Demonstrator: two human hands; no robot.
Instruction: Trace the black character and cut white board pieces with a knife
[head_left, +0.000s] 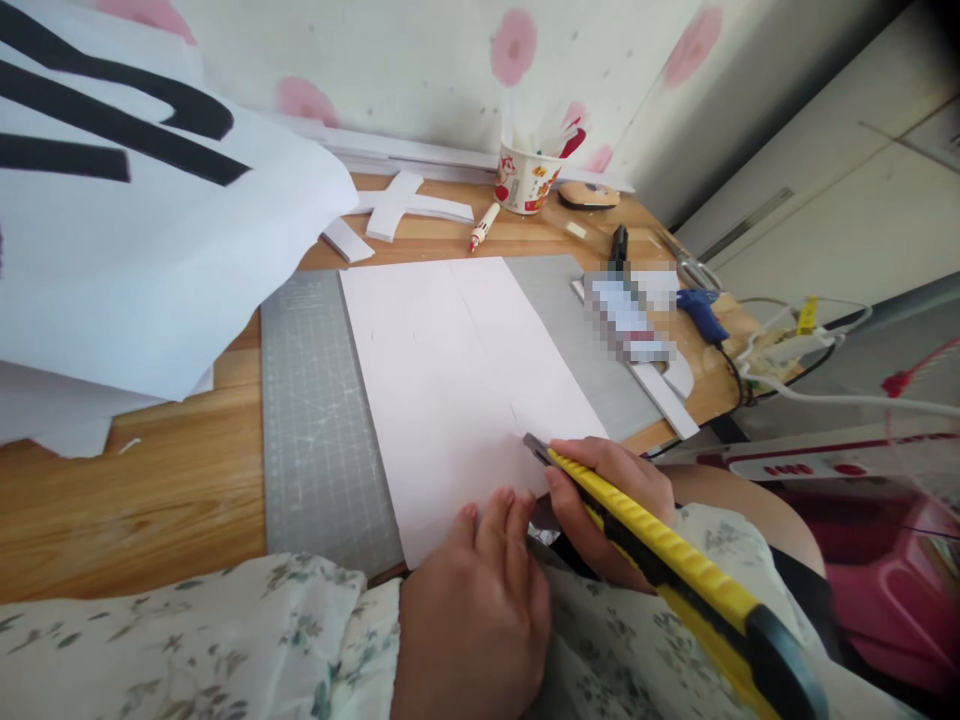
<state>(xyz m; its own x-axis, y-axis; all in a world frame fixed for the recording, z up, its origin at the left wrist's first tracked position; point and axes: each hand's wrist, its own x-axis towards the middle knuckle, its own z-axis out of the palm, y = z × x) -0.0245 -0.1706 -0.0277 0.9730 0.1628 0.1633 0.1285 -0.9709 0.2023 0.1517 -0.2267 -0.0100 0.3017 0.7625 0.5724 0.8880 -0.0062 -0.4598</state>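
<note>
My right hand [611, 495] is closed around a yellow and black utility knife [664, 540]. Its blade tip meets a white sheet of board [457, 390], beside a thin line that runs up the sheet. Pressed on the near edge of the same sheet is my left hand [480, 600], fingers stretched out flat and holding nothing. Under the sheet lies a grey cutting mat [319, 430] with a printed grid, showing on both sides.
A large white sheet with black marks [150, 230] covers the left. Behind the mat are white strips [401, 205], a pen [484, 228] and a paper cup [525, 180]. A blurred phone [626, 315], a blue glue gun [703, 317] and cords [795, 345] lie right.
</note>
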